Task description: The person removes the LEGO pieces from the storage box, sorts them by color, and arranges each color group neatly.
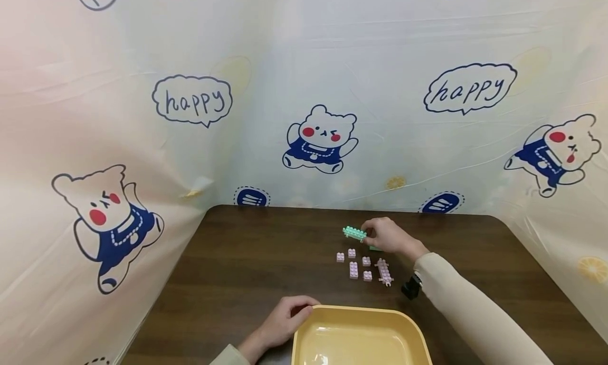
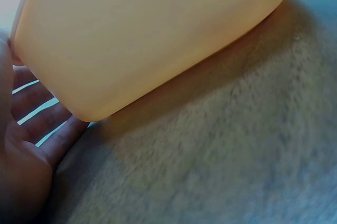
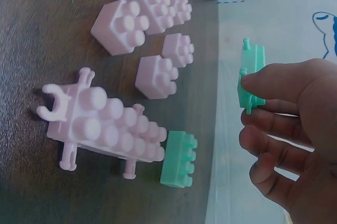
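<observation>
My right hand (image 1: 389,236) pinches a mint-green toy car base block (image 1: 354,233) between thumb and fingers, held over the far part of the table. It has studs on top and small pegs at its sides, and the right wrist view shows it edge-on. Beneath that hand lies a green studded brick (image 3: 179,159). A long pink car base block (image 3: 105,121) with pegs and a hook sits beside it. At the near side my left hand (image 1: 287,317) grips the corner of a yellow tray (image 1: 351,308), its fingers along the outer wall in the left wrist view.
Several pink bricks, among them a longer one (image 1: 353,270) and a small one (image 1: 340,257), lie on the dark wooden table (image 1: 247,259). A printed curtain (image 1: 318,54) stands round the table's back and sides.
</observation>
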`<state>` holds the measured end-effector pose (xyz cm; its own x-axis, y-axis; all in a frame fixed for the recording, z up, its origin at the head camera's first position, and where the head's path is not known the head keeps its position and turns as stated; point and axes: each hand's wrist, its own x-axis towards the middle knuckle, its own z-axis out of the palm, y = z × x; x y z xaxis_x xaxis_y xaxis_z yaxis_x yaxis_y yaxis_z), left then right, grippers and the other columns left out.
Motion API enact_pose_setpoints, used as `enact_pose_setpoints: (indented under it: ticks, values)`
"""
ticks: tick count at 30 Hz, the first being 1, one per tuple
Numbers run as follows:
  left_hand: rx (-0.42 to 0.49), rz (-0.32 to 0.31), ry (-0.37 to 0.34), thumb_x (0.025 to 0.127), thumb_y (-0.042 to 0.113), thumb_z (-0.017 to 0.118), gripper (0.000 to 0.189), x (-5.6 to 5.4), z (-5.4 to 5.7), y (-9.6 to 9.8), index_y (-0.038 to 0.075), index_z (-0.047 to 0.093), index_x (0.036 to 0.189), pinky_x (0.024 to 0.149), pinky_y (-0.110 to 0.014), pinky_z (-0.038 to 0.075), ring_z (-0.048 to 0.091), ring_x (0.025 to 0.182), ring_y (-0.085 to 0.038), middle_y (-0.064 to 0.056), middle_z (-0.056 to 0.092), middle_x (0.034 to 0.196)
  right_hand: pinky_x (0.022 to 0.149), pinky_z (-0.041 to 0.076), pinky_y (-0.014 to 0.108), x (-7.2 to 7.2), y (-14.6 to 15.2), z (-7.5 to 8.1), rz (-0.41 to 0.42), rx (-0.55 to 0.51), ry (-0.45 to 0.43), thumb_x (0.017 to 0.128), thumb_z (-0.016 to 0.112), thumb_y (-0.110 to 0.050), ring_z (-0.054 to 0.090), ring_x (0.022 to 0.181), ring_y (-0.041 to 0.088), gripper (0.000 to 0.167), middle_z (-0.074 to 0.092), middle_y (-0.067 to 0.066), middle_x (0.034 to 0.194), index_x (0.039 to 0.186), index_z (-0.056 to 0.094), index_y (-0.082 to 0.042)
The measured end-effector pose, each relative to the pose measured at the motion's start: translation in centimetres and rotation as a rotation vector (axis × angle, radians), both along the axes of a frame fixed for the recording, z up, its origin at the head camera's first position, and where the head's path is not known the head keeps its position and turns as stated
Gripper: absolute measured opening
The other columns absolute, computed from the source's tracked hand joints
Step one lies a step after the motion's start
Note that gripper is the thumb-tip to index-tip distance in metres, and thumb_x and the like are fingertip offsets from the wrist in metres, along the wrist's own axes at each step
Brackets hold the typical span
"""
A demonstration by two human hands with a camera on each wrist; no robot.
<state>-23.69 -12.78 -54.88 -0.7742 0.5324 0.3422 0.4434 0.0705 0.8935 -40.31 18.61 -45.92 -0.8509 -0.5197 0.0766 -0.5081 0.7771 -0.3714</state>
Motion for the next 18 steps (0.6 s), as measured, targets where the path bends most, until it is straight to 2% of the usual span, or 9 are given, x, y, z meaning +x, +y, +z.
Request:
enact_pose_setpoints:
  ticks: [9, 18]
  values:
    - [-0.013, 0.008, -0.004, 0.1, 0.009, 0.051, 0.021, 0.0, 0.1, 0.0, 0.007, 0.069, 0.11, 0.074, -0.026, 0.056, 0.065, 0.087, -0.005, -0.012, 0.073, 0.1, 0.057, 0.046, 0.027, -1.0, -0.1, -1.4, -0.011, 0.079, 0.02, 0.087, 0.072, -0.018, 0.053, 0.065, 0.008, 0.023, 0.065, -0.002, 0.082, 0.106, 0.07, -0.007]
    - [-0.003, -0.007, 0.004, 0.101, 0.011, 0.051, 0.021, 0.0, 0.3, 0.1, 0.007, 0.07, 0.109, 0.074, -0.027, 0.056, 0.065, 0.087, -0.005, -0.011, 0.073, 0.1, 0.069, 0.053, 0.036, -1.3, -0.3, -2.4, -0.051, 0.15, -0.015, 0.087, 0.071, -0.02, 0.057, 0.076, 0.012, 0.026, 0.069, 0.003, 0.097, 0.111, 0.07, -0.008]
